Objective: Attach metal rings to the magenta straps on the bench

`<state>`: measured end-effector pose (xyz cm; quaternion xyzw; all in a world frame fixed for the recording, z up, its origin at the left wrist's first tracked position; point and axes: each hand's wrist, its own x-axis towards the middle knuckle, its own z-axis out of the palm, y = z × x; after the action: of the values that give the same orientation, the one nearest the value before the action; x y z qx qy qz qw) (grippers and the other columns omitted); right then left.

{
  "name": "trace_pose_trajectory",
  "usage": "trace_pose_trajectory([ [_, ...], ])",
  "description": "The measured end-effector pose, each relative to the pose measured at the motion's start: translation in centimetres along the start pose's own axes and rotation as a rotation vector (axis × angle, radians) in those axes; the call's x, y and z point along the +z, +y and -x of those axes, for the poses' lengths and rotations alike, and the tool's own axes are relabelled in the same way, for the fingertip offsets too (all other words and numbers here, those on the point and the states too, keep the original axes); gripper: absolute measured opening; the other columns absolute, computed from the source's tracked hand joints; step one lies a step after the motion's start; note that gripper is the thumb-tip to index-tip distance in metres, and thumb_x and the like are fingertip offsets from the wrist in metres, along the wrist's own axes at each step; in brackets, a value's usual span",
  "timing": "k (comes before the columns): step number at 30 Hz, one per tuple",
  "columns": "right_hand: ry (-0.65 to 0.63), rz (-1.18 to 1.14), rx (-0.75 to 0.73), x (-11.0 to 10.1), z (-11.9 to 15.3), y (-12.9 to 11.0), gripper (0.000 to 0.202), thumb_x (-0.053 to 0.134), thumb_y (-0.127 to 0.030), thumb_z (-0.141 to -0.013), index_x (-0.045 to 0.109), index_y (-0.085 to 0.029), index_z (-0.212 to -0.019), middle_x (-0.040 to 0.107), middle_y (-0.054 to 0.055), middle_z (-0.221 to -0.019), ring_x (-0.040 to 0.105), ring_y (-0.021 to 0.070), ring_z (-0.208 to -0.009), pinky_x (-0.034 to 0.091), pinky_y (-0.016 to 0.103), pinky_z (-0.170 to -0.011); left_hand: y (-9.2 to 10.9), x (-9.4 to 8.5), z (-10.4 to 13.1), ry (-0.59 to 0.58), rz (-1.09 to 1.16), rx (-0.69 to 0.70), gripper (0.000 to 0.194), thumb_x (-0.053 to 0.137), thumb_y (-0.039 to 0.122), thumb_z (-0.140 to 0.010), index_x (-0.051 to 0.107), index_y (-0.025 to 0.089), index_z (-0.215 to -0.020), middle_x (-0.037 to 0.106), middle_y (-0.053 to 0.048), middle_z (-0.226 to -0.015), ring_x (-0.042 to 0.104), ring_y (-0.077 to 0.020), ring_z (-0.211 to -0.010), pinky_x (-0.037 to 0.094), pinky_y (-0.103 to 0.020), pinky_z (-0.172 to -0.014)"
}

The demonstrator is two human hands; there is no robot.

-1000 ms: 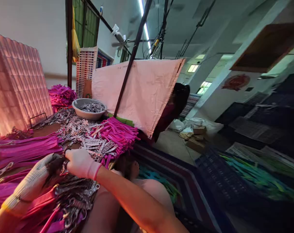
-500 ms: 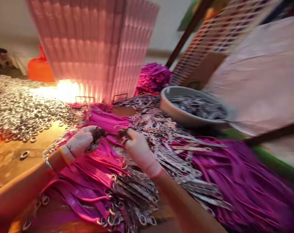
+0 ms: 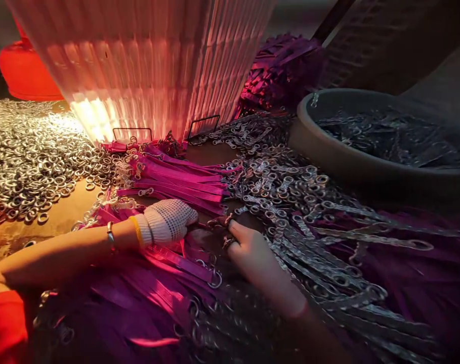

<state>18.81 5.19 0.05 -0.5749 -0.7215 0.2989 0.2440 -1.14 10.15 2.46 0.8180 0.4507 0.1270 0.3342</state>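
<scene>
My left hand (image 3: pixel 169 221), in a white dotted glove, is closed at the middle of the view, its fingertips mostly hidden. Just right of it, my right hand (image 3: pixel 252 253) is closed with a pinching thumb and fingers, dark at the tips. A small dark thing (image 3: pixel 210 223) spans the gap between both hands; its kind is unclear. Beneath and around the hands lie magenta straps (image 3: pixel 180 184) with metal rings at their ends. Chain-like metal strips (image 3: pixel 313 263) with ring ends spread to the right of my right hand.
Loose metal rings (image 3: pixel 28 162) form a heap at left. A ribbed translucent panel (image 3: pixel 146 65) stands behind, glowing from a light. A wide basin (image 3: pixel 328 151) with metal pieces sits at right. A red rounded object (image 3: pixel 28 71) is at upper left, and a magenta strap bundle (image 3: pixel 283 71) at the back.
The view has shifted nearer and darkened on the right. My hands have drawn together, and the dark thing now bridges them.
</scene>
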Motion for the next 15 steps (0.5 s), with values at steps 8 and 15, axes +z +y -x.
trace_pose_trajectory([
  [8,-0.085,0.253,-0.217,1.2,7.7,-0.3,0.046,0.053,-0.015,-0.066,0.067,-0.029,-0.107,0.070,0.013,-0.097,0.063,0.0279,-0.084,0.050,0.037,-0.071,-2.4,3.2,-0.7,-0.167,-0.157,0.024,0.012,0.057,0.008,-0.066,0.065,0.017,-0.067,0.062,-0.011,-0.068,0.059,-0.0259,-0.066,0.043,-0.037,-0.068],
  [15,0.044,0.321,-0.270,4.6,11.1,2.2,0.056,0.055,-0.035,-0.078,0.051,-0.036,-0.134,0.070,0.009,-0.110,0.063,0.0309,-0.085,0.051,0.041,-0.065,-2.3,3.3,-0.7,-0.169,-0.177,-0.122,0.023,0.057,0.007,-0.068,0.071,0.015,-0.084,0.069,-0.015,-0.089,0.064,-0.0309,-0.086,0.048,-0.040,-0.082],
])
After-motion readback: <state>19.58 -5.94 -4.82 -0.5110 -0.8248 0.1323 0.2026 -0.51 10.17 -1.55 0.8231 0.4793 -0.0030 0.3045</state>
